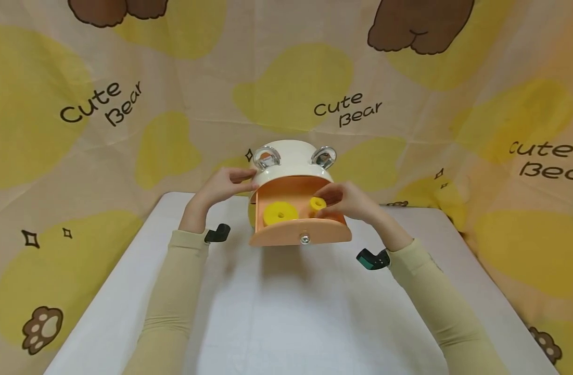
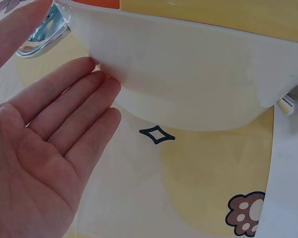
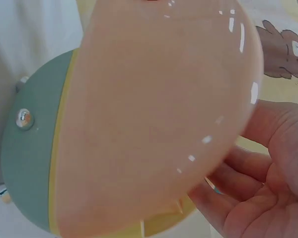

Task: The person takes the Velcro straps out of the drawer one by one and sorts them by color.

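Note:
A rounded white storage box (image 1: 288, 156) with two silver ears stands at the table's far side, its orange drawer (image 1: 300, 232) pulled out. In the drawer lies a large yellow disc (image 1: 280, 213) with a small centre hole. My right hand (image 1: 349, 202) reaches over the drawer's right side and pinches a small yellow ring (image 1: 318, 203). The drawer front hides the ring and fingertips in the right wrist view. My left hand (image 1: 222, 186) is at the box's left side below the ear, its fingers (image 2: 74, 79) nearly straight, fingertips against the white wall.
A silver knob (image 1: 305, 239) sits on the drawer front. Below the drawer, the right wrist view shows a green lower front (image 3: 37, 144) with its own knob and silver feet. A white-covered table (image 1: 305, 323) lies before the box; a yellow patterned cloth (image 1: 286, 83) hangs behind.

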`<state>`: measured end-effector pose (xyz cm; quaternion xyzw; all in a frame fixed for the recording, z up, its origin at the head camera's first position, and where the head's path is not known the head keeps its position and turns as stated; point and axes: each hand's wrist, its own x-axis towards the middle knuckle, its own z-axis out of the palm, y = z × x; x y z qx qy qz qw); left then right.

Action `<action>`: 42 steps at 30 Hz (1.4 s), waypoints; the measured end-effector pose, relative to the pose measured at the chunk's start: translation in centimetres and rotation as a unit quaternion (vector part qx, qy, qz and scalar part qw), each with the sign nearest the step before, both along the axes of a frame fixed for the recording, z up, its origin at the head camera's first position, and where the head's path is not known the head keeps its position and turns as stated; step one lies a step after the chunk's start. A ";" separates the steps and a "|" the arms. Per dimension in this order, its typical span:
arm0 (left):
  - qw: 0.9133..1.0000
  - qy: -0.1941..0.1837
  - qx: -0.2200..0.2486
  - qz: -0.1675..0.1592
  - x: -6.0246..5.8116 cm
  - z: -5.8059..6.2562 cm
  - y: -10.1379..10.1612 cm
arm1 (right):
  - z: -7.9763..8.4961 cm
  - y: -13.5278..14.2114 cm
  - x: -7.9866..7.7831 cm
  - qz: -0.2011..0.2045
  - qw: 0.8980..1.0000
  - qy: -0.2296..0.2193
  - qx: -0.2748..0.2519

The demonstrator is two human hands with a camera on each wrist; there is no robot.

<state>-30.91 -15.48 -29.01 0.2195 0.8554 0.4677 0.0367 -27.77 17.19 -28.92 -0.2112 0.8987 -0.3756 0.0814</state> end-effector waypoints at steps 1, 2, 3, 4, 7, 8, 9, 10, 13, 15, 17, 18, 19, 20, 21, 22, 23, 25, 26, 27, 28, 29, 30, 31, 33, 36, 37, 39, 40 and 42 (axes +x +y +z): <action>1.000 -0.001 0.001 0.001 0.0 0.0 0.0 | 0.1 0.3 0.1 -0.002 1.000 -0.003 -0.005; 1.000 -0.002 0.000 0.002 0.0 0.0 0.0 | 0.3 0.5 0.2 -0.006 1.000 -0.004 -0.009; 1.000 -0.004 0.000 0.004 0.0 0.0 0.0 | 0.4 0.8 0.4 -0.010 1.000 -0.004 -0.012; 1.000 -0.005 -0.002 0.005 0.0 0.0 0.0 | 0.5 1.0 0.5 -0.014 1.000 -0.004 -0.014; 1.000 -0.006 -0.002 0.006 0.1 0.1 0.1 | 0.8 1.8 0.8 -0.021 0.999 -0.002 -0.024; 1.000 -0.006 -0.002 0.007 0.1 0.1 0.1 | 0.9 2.1 1.0 -0.024 0.999 0.000 -0.027; 1.000 -0.005 -0.003 0.007 0.2 0.1 0.1 | 1.0 2.4 1.1 -0.026 0.999 0.002 -0.030; 1.000 -0.004 -0.003 0.007 0.2 0.1 0.1 | 1.0 2.6 1.2 -0.027 0.999 0.004 -0.033; 1.000 -0.006 -0.004 0.009 0.3 0.2 0.1 | 1.0 3.5 1.5 -0.032 0.999 0.010 -0.041; 1.000 -0.007 -0.007 0.010 0.4 0.2 0.1 | 0.9 4.0 1.6 -0.037 0.998 0.012 -0.043; 1.000 -0.005 -0.012 0.010 0.5 0.1 0.1 | 0.8 4.6 1.7 -0.043 0.998 0.012 -0.046; 1.000 -0.004 -0.012 0.009 0.5 0.1 0.1 | 0.7 4.9 1.8 -0.047 0.998 0.010 -0.048; 1.000 -0.002 -0.012 0.008 0.5 0.1 0.1 | 0.7 5.2 1.8 -0.051 0.997 0.011 -0.048; 1.000 0.000 -0.013 0.007 0.5 0.1 0.1 | 0.6 5.6 1.8 -0.056 0.997 0.010 -0.049; 1.000 0.003 -0.015 0.006 0.5 0.1 0.1 | 0.6 5.9 1.9 -0.062 0.997 0.008 -0.050; 1.000 0.003 -0.015 0.005 0.5 0.1 0.1 | 0.5 6.2 1.9 -0.067 0.996 0.008 -0.052; 1.000 0.004 -0.016 0.005 0.5 0.1 0.1 | 0.4 6.5 1.9 -0.073 0.996 0.006 -0.054; 1.000 0.004 -0.016 0.005 0.5 0.2 0.2 | 0.3 7.0 2.0 -0.080 0.995 0.005 -0.055; 1.000 0.004 -0.016 0.005 0.5 0.2 0.2 | 0.2 7.3 2.1 -0.084 0.995 0.004 -0.056; 1.000 0.002 -0.015 0.005 0.4 0.2 0.2 | 0.1 7.6 2.1 -0.087 0.995 0.004 -0.055; 1.000 0.001 -0.013 0.005 0.4 0.2 0.2 | 0.0 7.8 2.1 -0.089 0.995 0.004 -0.055; 1.000 0.000 -0.012 0.005 0.4 0.1 0.1 | -0.1 8.0 2.1 -0.091 0.994 0.004 -0.055; 1.000 -0.001 -0.010 0.006 0.4 0.1 0.1 | -0.3 8.2 2.2 -0.092 0.994 0.004 -0.054; 1.000 -0.002 -0.009 0.007 0.4 0.1 0.1 | -0.4 8.4 2.1 -0.095 0.994 0.005 -0.054; 1.000 -0.003 -0.008 0.008 0.4 0.1 0.2 | -0.8 8.8 2.1 -0.099 0.993 0.006 -0.055; 1.000 -0.003 -0.007 0.012 0.4 0.1 0.2 | -1.4 9.5 1.9 -0.107 0.993 0.006 -0.053; 1.000 -0.003 -0.007 0.012 0.5 0.1 0.2 | -1.7 9.7 1.8 -0.110 0.993 0.005 -0.051; 1.000 -0.003 -0.006 0.013 0.5 0.2 0.2 | -2.2 10.1 1.6 -0.116 0.992 0.004 -0.046; 1.000 -0.003 -0.006 0.014 0.5 0.2 0.2 | -2.5 10.3 1.6 -0.118 0.992 0.003 -0.044; 1.000 -0.003 -0.006 0.014 0.4 0.1 0.2 | -3.0 10.6 1.5 -0.122 0.992 0.002 -0.039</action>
